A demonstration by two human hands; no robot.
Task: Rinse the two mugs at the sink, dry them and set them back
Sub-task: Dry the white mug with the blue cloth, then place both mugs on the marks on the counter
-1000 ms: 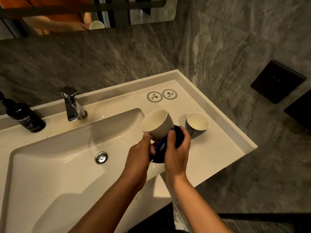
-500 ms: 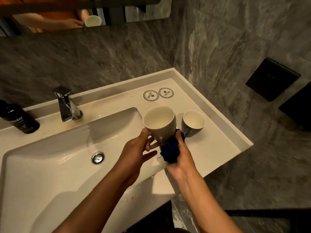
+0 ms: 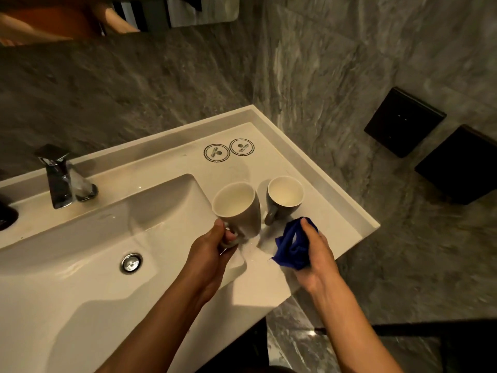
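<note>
Left hand (image 3: 212, 246): fingers curled through the handle of the near mug (image 3: 238, 208), thumb on top of the handle; firm grip.
Near mug: upright, mouth up, pale inside, grey-beige outside. Base at the tabletop (image 3: 317, 211) by the basin's right edge; cannot tell if it touches down or sits just above. Inside looks empty.
Right hand (image 3: 313, 254): fingers closed round a bunched blue cloth (image 3: 291, 247), thumb over its top. Cloth is apart from both mugs, just right of the near mug, low over the tabletop.
Far mug (image 3: 285, 197): stands on the tabletop, upright, dark grey outside, pale inside, handle pointing toward the person. Just beside the near mug, to its right; the two look close, contact not clear.
Sink basin (image 3: 80, 265): left of both mugs, drain plug (image 3: 131, 263) near centre. No water stream seen.
Tap (image 3: 60, 181): chrome, behind the basin, left side.
Round marks (image 3: 228, 150): two printed circles on the tabletop behind the mugs, well apart from them.
Dark bottle (image 3: 6, 215): at the left frame edge, mostly cut off.
Wall panels (image 3: 403, 121): two black units on the grey stone wall, right side.
</note>
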